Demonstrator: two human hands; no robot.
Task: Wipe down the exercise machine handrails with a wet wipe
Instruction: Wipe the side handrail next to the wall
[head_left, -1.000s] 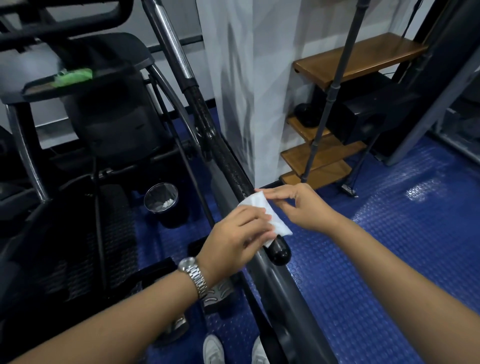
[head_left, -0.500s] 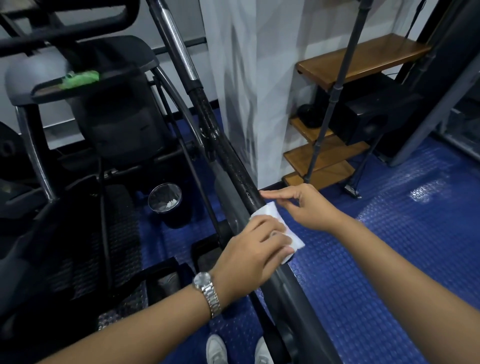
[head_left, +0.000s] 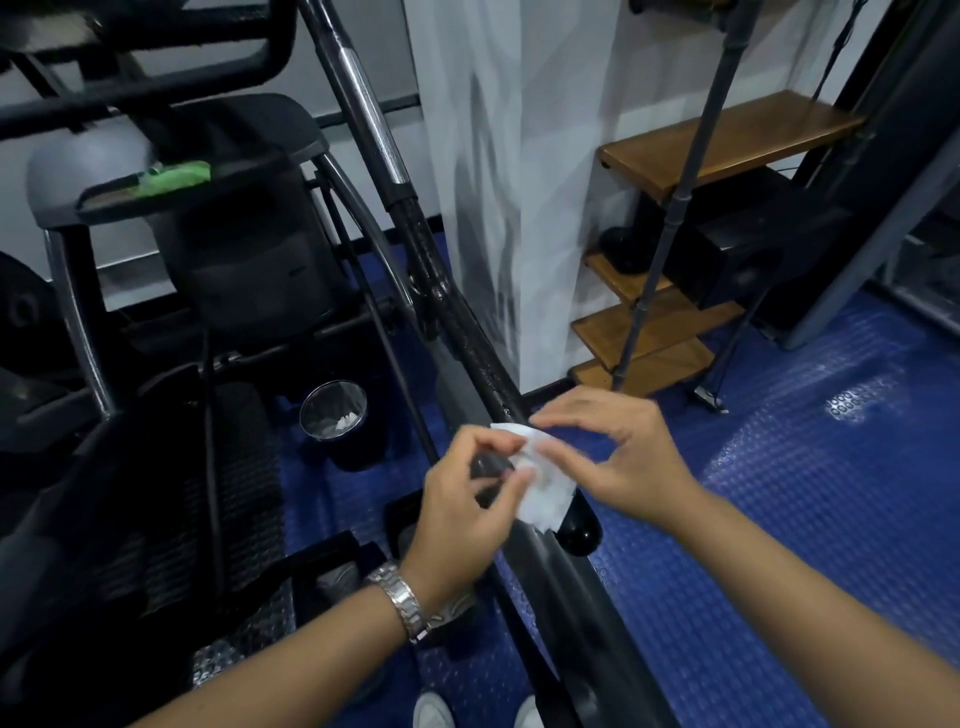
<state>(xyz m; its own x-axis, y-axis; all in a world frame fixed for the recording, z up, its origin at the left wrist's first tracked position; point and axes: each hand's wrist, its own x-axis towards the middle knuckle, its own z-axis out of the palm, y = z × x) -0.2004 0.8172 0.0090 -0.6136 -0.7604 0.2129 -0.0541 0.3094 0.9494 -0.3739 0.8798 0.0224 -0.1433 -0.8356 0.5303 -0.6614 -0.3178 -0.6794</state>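
Note:
A black handrail (head_left: 457, 332) of the exercise machine slants from the upper middle down to a rounded end cap (head_left: 579, 530). A white wet wipe (head_left: 545, 493) lies draped over the rail just above that cap. My left hand (head_left: 467, 514), with a metal watch on the wrist, pinches the wipe's left side over the rail. My right hand (head_left: 618, 457) pinches its upper right part with thumb and fingers. Both hands are blurred by motion.
The machine's dark treads and frame (head_left: 171, 493) fill the left, with a small bin (head_left: 335, 415) holding used wipes on the blue floor. A white pillar (head_left: 519, 208), wooden shelves (head_left: 727, 140) and a tripod leg (head_left: 670, 234) stand to the right. My shoes (head_left: 434, 709) show below.
Both hands have shifted down the rail toward its end cap. The wipe, flat under my left fingers before, is now lifted and pinched between both hands.

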